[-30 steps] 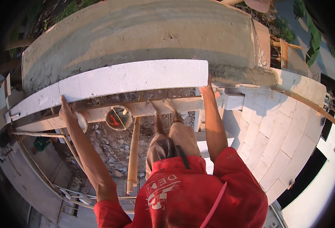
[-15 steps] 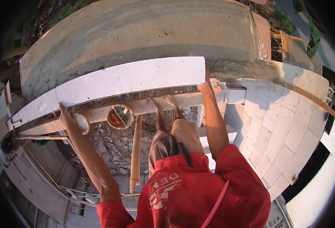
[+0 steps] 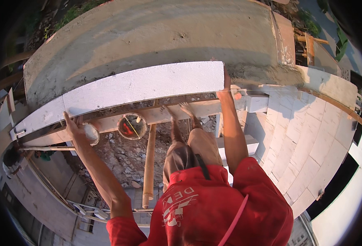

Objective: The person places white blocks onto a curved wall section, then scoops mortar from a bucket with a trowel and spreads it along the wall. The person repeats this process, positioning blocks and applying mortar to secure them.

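A row of white lightweight concrete blocks (image 3: 148,84) runs along the top of the wall before me, with a thin joint line toward its left part. My right hand (image 3: 225,87) holds the squared right end of the block, its fingers lying along that end face. Near the joint, my left hand (image 3: 75,128) grips the block's near lower edge; one digit points up onto the face and the other fingers are partly hidden. A thin taut string (image 3: 267,90) runs along the near edge and continues rightward.
My bare feet rest on a wooden plank (image 3: 205,107). On it stand a round bucket (image 3: 120,128) with something red inside and a pale container (image 3: 92,134). Rubble lies below, beside a bamboo pole (image 3: 147,172). A block wall (image 3: 300,135) rises at right; another person (image 3: 12,160) is far left.
The view has shifted very slightly. Both hands keep their places on the block. At the far left, the other person has moved a little.
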### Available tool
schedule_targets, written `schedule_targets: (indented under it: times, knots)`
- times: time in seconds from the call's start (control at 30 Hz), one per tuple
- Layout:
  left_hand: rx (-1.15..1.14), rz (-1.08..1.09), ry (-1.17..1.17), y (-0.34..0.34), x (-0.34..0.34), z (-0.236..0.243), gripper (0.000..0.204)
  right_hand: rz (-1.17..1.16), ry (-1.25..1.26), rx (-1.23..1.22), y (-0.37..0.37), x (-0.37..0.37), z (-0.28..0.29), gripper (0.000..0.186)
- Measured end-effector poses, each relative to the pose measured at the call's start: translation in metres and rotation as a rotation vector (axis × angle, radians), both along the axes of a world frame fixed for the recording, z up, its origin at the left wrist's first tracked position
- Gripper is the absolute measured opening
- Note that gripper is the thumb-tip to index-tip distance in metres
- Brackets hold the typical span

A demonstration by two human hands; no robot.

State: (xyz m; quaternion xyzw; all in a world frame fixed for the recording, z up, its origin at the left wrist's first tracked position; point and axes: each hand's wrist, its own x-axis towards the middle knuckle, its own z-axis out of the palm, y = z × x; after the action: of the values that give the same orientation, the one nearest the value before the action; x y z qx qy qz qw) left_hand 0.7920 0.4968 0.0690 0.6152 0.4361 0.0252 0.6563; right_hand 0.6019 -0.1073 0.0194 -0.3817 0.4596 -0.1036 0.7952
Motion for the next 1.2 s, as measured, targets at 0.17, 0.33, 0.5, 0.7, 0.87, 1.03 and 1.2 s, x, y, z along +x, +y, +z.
schedule_targets:
  times: [0.17,0.33,0.5,0.7,0.87,1.03,1.2]
  knots:
    - [0.036,-0.006,0.071,-0.014,0.006,0.010,0.100,-0.191,0.002,-0.165,-0.018,-0.065,-0.048,0.062]
    - [0.053,-0.117,0.065,-0.026,-0.007,0.023,0.095,0.085,0.244,-0.235,0.023,-0.136,-0.025,0.047]
    - [0.041,-0.032,0.103,-0.039,-0.008,0.029,0.079,0.427,0.592,-0.032,0.076,-0.239,-0.063,0.052]
    - [0.137,-0.049,0.082,-0.045,-0.012,0.039,0.078,1.052,0.638,-0.391,0.104,-0.366,-0.140,0.038]
    - [0.131,-0.084,0.079,-0.038,-0.012,0.036,0.071,0.949,0.472,-0.364,0.105,-0.353,-0.126,0.035]
    - [0.129,-0.049,0.063,-0.044,-0.012,0.036,0.064,0.585,0.588,0.160,0.099,-0.311,-0.112,0.052]
    - [0.094,-0.016,0.037,-0.056,-0.009,0.040,0.059,0.633,0.660,0.168,0.098,-0.281,-0.090,0.053]
